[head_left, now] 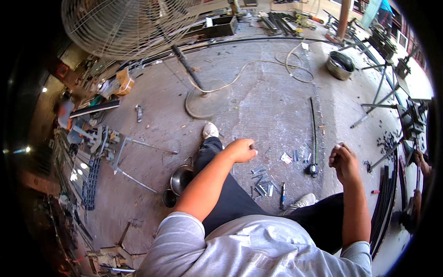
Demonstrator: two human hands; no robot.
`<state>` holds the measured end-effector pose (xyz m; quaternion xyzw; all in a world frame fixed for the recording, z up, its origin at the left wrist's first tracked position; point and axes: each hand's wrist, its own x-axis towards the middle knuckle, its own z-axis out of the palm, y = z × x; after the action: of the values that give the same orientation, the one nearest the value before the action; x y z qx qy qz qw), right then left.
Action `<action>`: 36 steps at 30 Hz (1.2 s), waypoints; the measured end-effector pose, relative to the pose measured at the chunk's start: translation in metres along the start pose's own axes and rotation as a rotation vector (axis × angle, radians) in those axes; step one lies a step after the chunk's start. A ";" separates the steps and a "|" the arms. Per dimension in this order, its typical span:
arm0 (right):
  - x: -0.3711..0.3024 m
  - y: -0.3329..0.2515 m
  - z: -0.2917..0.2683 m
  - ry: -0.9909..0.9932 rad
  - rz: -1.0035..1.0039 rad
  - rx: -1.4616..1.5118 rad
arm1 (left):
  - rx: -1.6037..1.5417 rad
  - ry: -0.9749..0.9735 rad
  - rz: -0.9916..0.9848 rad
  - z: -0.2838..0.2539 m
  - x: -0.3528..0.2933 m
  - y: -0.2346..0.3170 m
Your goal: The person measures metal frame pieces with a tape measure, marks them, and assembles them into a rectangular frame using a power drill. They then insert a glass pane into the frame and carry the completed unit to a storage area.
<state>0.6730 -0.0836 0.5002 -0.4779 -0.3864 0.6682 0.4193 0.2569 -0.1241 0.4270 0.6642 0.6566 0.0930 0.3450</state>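
My left hand (241, 151) hovers over the floor in front of my left leg, fingers curled in; a small dark spot shows by the thumb. My right hand (344, 162) is raised on the right, its fingers bent together with a pale bit at the tips. Whatever either holds is too small or hidden to name. Below and between them lie several small grey metal pieces (262, 179) and a dark pen-like tool (283, 195). Nearer the right hand is a black rounded object (313, 170), with a long thin strip (314, 124) stretching away from it.
A large wire-caged fan (124, 27) stands at the upper left on a round base (203, 102). Metal pots (181, 177) sit beside my left leg. A metal bucket (340, 67) and steel stands (406, 111) are on the right, where another person's hand (422, 164) shows. A cable (251, 62) crosses the floor.
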 end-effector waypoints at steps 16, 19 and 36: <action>-0.005 -0.006 -0.005 0.035 -0.035 -0.061 | 0.138 0.191 0.074 0.009 0.002 -0.001; -0.001 0.000 -0.009 -0.009 -0.026 -0.057 | 0.457 0.184 0.242 0.040 -0.009 0.015; -0.007 -0.006 -0.005 -0.034 -0.105 -0.432 | 0.298 -0.276 0.439 0.229 -0.049 0.088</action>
<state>0.6801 -0.0870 0.5064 -0.5244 -0.5520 0.5552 0.3348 0.4542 -0.2384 0.3232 0.8399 0.4506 -0.0231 0.3015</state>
